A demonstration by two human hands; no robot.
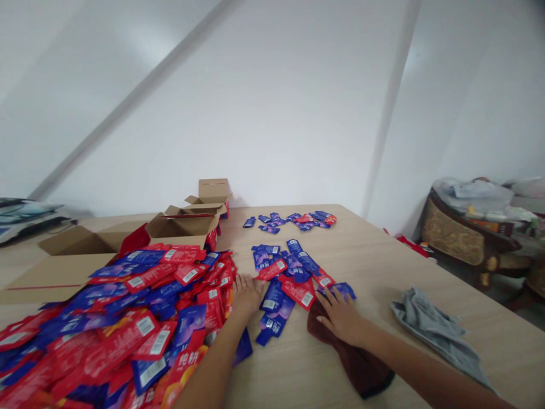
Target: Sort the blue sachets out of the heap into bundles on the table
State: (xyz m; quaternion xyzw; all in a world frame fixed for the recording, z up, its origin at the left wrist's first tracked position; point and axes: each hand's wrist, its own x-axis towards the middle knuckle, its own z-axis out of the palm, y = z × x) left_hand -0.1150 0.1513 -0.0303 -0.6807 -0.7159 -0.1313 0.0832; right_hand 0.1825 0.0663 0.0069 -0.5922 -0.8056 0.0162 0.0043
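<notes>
My left hand (247, 294) lies at the right edge of a big heap of red and blue packets (149, 329), its fingers stretched out. Fingers spread, my right hand (343, 318) rests on a dark brown cloth (361, 363). Its fingertips reach a blue packet (346, 289) beyond the cloth. Between and ahead of the hands lies a loose group of blue and red packets, among them a red packet (298, 291) and a blue packet (275, 324). Neither hand is visibly gripping anything, though both palms are hidden.
Open cardboard boxes stand on the left: a near box (76, 261), a middle box (183, 225) and a far box (214, 190). More packets (313, 219) lie farther back on the table (366, 244). To the right are a grey cloth (438, 326) and a laden chair (455, 233).
</notes>
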